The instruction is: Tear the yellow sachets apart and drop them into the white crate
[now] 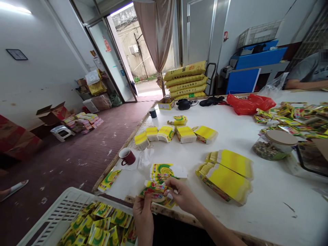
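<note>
At the table's near edge, my left hand is closed on a small yellow printed carton with red and green marks. My right hand pinches at the carton's right end; its fingertips partly hide what they grip. Just beyond my hands lies a small pile of flat yellow-and-green cartons, with a white flap showing on the right. Below and left of my left hand, a white plastic basket contains many filled yellow packs.
Stacked flat yellow cartons lie to the right, with smaller bundles farther back. A dark red mug stands near the left edge. A lidded jar and a heap of packets are on the right, near another person.
</note>
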